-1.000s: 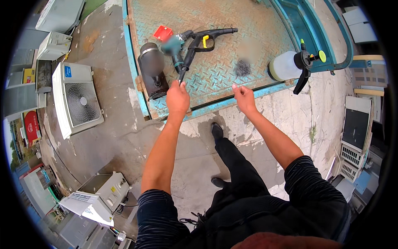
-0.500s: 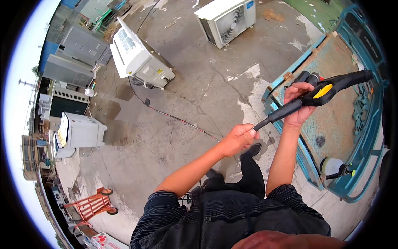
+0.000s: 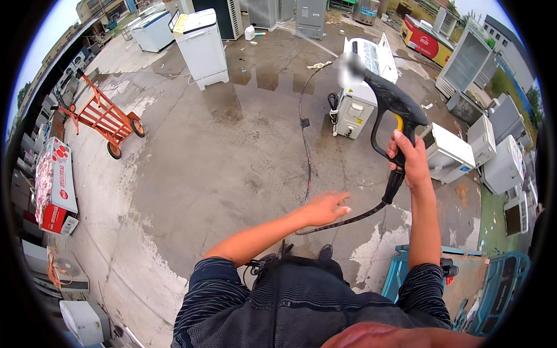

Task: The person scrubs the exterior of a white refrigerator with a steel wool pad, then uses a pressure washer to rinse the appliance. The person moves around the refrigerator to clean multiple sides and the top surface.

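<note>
My right hand (image 3: 413,158) grips the handle of a black pressure washer gun (image 3: 397,100) with a yellow trigger. The gun points away from me, up and to the left. White mist (image 3: 351,71) hides its nozzle, and a thin water jet (image 3: 318,44) runs on from there toward the far side. From the bottom of the handle hangs a black hose (image 3: 362,218), which curves down past my left hand (image 3: 326,209). That hand is slightly blurred, its fingers stretched out, holding nothing. Behind the gun stands a white air conditioner outdoor unit (image 3: 355,110), partly covered by it.
A hose line (image 3: 306,148) crosses the wet concrete. A white washing machine (image 3: 200,55) stands far left, with an orange hand cart (image 3: 107,119) nearer. Another outdoor unit (image 3: 449,152) is at right. A blue truck bed (image 3: 464,267) lies close at my right.
My view has swung left. My left hand has let go of the hose end of the gun. My right hand now grips the handle, and water sprays from the nozzle.
</note>
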`<move>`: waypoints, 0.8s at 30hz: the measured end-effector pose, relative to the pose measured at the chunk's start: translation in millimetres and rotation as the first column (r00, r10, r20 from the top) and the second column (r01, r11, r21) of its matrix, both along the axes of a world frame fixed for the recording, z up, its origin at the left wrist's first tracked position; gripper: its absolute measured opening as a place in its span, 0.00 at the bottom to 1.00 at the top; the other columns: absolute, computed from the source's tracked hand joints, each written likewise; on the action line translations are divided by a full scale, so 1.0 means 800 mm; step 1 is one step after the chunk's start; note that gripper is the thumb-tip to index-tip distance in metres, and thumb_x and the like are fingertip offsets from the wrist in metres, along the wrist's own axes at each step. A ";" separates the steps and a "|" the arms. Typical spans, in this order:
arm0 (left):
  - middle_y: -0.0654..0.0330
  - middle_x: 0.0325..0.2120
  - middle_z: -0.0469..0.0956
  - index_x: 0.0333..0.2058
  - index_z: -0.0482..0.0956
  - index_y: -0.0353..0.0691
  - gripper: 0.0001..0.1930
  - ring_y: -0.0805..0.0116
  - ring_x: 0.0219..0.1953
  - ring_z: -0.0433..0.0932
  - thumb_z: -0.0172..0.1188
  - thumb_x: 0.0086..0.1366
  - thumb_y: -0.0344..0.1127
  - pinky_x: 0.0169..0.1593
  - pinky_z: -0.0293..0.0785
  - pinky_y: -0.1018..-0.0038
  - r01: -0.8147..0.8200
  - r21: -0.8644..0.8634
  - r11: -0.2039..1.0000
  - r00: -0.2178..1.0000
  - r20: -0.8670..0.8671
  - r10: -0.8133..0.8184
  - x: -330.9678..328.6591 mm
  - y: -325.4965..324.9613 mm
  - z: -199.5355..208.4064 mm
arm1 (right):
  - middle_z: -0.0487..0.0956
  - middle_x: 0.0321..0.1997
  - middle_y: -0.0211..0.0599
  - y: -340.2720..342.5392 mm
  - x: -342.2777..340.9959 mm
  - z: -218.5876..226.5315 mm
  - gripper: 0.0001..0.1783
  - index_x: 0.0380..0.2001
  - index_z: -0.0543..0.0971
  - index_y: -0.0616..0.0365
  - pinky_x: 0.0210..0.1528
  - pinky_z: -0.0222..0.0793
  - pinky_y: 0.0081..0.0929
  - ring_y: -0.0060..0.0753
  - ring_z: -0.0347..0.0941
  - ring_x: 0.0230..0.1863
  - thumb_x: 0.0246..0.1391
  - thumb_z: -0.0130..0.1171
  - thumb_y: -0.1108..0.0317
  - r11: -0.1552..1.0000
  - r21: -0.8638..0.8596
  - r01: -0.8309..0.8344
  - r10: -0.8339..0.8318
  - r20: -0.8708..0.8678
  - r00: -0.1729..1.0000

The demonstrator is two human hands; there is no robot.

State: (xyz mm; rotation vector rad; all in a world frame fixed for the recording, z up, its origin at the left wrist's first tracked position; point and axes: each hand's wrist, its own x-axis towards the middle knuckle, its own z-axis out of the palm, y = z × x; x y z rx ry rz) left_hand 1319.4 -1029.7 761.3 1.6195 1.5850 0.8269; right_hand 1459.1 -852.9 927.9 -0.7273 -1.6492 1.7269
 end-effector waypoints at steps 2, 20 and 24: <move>0.48 0.49 0.79 0.59 0.74 0.40 0.24 0.51 0.50 0.78 0.57 0.70 0.48 0.54 0.73 0.59 -0.227 0.038 0.973 0.968 -0.102 0.230 -0.097 -0.076 -0.038 | 0.71 0.19 0.28 0.005 -0.057 -0.044 0.16 0.28 0.73 0.58 0.18 0.61 0.20 0.19 0.65 0.17 0.62 0.63 0.58 0.989 0.137 -0.051 0.020 0.222 0.975; 0.57 0.35 0.82 0.53 0.75 0.40 0.20 0.66 0.31 0.80 0.57 0.71 0.47 0.35 0.76 0.67 -0.582 -0.792 -0.186 -0.243 -0.049 0.969 -0.255 -0.515 -0.228 | 0.72 0.18 0.24 0.002 -0.317 -0.172 0.14 0.27 0.77 0.64 0.23 0.60 0.23 0.16 0.64 0.20 0.57 0.66 0.63 0.949 0.315 0.016 -0.101 0.256 0.961; 0.58 0.36 0.83 0.53 0.78 0.35 0.23 0.72 0.34 0.79 0.58 0.70 0.48 0.36 0.74 0.73 -0.766 -0.632 0.117 0.089 0.076 0.993 -0.383 -0.373 -0.165 | 0.72 0.19 0.24 0.007 -0.377 -0.193 0.11 0.29 0.79 0.64 0.25 0.60 0.25 0.16 0.63 0.22 0.55 0.67 0.66 0.945 0.319 -0.070 -0.020 0.271 0.962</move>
